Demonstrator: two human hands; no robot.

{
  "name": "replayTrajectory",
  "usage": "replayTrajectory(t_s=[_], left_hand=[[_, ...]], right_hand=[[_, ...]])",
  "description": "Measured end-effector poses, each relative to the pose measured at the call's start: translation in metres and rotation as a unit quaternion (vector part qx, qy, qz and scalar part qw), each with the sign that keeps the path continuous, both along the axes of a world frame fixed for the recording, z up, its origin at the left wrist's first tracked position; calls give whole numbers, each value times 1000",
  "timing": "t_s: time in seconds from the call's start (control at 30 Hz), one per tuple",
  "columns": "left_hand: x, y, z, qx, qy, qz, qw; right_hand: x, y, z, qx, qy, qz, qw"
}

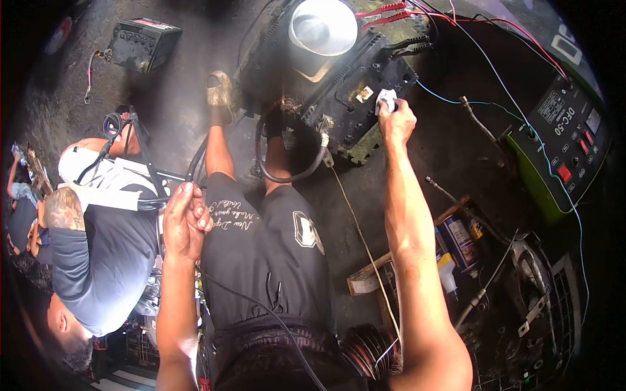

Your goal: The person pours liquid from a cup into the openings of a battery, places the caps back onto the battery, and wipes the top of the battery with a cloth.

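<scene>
My right hand (396, 122) pinches a crumpled white cloth (387, 100) against the top of a large black battery (352, 107), near its right end. A small yellowish label (364, 95) shows on the battery beside the cloth. My left hand (185, 221) is raised over my left thigh with its fingers curled inward; I cannot tell what, if anything, is in them. A thick black cable (197, 159) comes down close to its fingertips. Another black hose (261, 153) loops by the battery's near-left corner.
A white bucket (323, 29) stands behind the battery, by red clamps (385, 12) and black clamps (411, 47). A green charger (554, 143) with wires stands at right. A smaller battery (142, 44) lies upper left. A person (104, 254) crouches at left. Spray cans (458, 241) stand lower right.
</scene>
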State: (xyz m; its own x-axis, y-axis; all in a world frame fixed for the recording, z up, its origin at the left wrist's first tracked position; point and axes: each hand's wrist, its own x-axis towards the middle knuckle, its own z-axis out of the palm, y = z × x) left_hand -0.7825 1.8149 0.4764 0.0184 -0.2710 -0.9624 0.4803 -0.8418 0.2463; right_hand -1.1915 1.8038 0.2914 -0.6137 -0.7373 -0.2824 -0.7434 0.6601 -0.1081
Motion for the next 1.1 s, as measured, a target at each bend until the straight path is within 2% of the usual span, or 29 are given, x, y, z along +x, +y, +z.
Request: replayTrajectory(t_s=[0.03,0.1,0.13,0.17,0.2,0.23,0.27,0.3,0.33,0.37,0.43,0.5,0.7,0.8,0.87,0.93,0.97,1.03,1.07,1.1], left_hand=[[0,1,-2,1,3,3,1000],[-3,-1,-2,-2,9,7,1000],[-5,-2,-1,4,11,9,1000],[-6,-4,1,10,14,11,1000],[-5,-3,2,10,22,19,1000],[-4,-2,3,10,23,20,999],[-2,-1,3,4,21,18,1000],[0,-1,3,0,19,16,1000],[3,0,2,0,18,17,1000],[5,0,0,4,11,18,1000],[6,0,-3,7,8,18,1000],[7,-2,-2,-1,3,20,1000],[7,-3,-4,9,6,15,1000],[2,-2,-8,15,15,9,1000],[-5,-5,-9,26,20,4,999],[-9,-6,-7,26,27,-2,999],[-10,-7,-7,27,34,-9,999],[-10,-6,-4,23,32,0,999],[-7,-4,-5,28,19,-1,999],[-4,-3,-7,33,5,-2,999]], right_hand=[[6,-5,2,22,-25,-88,996],[0,-4,-24,-25,-108,-295,949],[-6,-6,-25,-93,-212,-434,870],[-4,-14,-14,-157,-309,-556,756],[-11,-10,-7,-155,-361,-561,729],[-19,-5,2,-95,-319,-527,782],[-24,2,7,-67,-207,-400,890],[-23,6,16,-37,-87,-256,962],[-22,11,27,-32,-41,-120,991],[-24,16,24,-100,-27,0,995],[-29,22,18,-107,-62,152,981],[-27,19,14,-115,-83,254,957],[-28,6,4,-88,-101,247,960],[-13,8,-3,-60,-44,89,993],[1,-2,-3,-10,-47,-94,994],[1,-6,-8,24,-58,-256,965],[-7,-8,-14,38,-90,-349,932],[-43,21,-44,-25,-260,-412,873],[-17,-7,10,21,-231,-391,891],[-17,-5,23,27,-179,-269,946]])
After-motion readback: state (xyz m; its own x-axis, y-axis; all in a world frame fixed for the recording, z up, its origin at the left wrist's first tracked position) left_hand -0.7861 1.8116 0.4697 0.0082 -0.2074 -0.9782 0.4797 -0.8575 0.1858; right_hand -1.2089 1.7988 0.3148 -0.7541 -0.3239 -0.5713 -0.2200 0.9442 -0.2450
